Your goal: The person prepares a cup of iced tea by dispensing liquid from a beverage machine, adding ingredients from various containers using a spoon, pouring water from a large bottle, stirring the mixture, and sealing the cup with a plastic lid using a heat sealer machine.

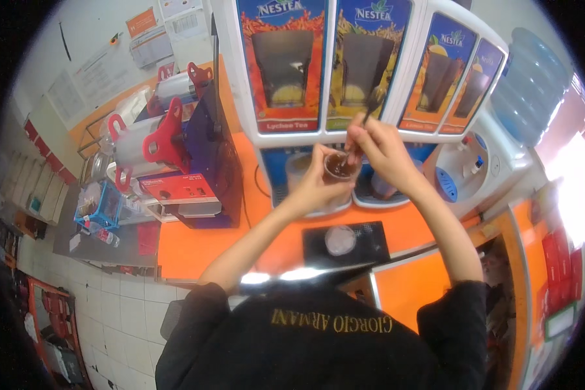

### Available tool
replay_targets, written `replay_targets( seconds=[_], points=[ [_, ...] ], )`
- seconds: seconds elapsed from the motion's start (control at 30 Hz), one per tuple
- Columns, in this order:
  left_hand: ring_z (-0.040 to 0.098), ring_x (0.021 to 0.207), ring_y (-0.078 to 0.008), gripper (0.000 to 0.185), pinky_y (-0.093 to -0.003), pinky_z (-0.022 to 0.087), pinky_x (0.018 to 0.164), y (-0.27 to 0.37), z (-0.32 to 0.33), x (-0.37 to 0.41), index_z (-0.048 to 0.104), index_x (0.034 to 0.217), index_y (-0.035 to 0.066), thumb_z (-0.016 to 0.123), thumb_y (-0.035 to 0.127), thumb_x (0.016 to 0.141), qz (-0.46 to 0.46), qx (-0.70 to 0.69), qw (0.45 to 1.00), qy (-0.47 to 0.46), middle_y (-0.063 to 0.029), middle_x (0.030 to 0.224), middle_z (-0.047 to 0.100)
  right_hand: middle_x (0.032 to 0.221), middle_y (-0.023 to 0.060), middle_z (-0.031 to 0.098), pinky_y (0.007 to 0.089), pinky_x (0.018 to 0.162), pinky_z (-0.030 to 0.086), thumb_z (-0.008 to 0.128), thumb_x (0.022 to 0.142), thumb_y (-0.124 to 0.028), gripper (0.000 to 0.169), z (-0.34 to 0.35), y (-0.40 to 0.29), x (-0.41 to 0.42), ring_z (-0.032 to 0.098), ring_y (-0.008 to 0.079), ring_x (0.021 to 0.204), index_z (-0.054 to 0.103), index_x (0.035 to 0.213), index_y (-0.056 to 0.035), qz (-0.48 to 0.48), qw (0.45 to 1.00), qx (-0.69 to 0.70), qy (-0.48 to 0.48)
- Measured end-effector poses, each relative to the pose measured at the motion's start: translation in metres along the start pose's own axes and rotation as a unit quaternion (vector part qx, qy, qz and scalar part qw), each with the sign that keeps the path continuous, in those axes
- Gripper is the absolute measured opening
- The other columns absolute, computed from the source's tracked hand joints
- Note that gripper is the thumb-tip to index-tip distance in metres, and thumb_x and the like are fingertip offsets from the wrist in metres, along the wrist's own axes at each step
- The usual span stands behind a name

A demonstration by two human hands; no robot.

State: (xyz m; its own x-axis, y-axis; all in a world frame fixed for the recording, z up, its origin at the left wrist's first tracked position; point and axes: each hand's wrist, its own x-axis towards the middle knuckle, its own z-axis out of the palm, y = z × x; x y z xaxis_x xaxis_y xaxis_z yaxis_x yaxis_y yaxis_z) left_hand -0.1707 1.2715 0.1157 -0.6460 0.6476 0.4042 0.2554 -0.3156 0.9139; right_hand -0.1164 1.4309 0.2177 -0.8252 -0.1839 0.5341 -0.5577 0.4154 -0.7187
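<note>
My left hand (317, 187) is wrapped around a clear plastic cup (340, 165) holding a brown drink. Above it, my right hand (379, 146) grips a metal spoon (376, 97); what looks like its bowl points up, and its lower end reaches towards the cup's mouth, partly hidden by my fingers. Both hands are in front of a Nestea drink dispenser (334, 139). Behind my left hand, a translucent container (296, 168) stands on the dispenser's tray. Another translucent container (382, 187) is on the right tray, partly covered by my right forearm.
A cup sealing machine (180, 187) with film rolls stands left on the orange counter (200, 248). Nearer me, a black mat (370, 243) bears a round translucent item (340, 240). At right is a water dispenser (497, 165) with a large bottle (531, 87). A blue basket (100, 214) sits far left.
</note>
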Motion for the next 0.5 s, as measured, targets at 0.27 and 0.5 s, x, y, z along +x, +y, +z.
replay_targets(
  seconds=[0.27, 0.5],
  points=[
    [0.056, 0.111, -0.0177, 0.056, -0.035, 0.043, 0.098, -0.012, -0.001, -0.003, 0.03, 0.116, 0.01, 0.073, 0.004, 0.081, 0.015, 0.004, 1.0, 0.011, -0.0108, 0.119, 0.05, 0.069, 0.0084, 0.06, 0.0249, 0.047, 0.049, 0.057, 0.096, -0.015, 0.021, 0.017, 0.001, -0.008, 0.064, 0.0122, 0.055, 0.054, 0.085, 0.003, 0.041, 0.993, 0.025, 0.109],
    [0.055, 0.11, -0.0164, 0.057, -0.0337, 0.042, 0.098, -0.004, 0.002, -0.002, 0.03, 0.117, 0.01, 0.074, 0.004, 0.081, 0.005, 0.01, 1.0, 0.019, -0.0101, 0.116, 0.052, 0.066, 0.0107, 0.059, 0.0275, 0.048, 0.048, 0.055, 0.097, -0.013, 0.022, 0.006, -0.026, 0.002, 0.064, 0.0156, 0.054, 0.053, 0.082, 0.0024, -0.02, 0.99, -0.049, 0.13]
  ],
)
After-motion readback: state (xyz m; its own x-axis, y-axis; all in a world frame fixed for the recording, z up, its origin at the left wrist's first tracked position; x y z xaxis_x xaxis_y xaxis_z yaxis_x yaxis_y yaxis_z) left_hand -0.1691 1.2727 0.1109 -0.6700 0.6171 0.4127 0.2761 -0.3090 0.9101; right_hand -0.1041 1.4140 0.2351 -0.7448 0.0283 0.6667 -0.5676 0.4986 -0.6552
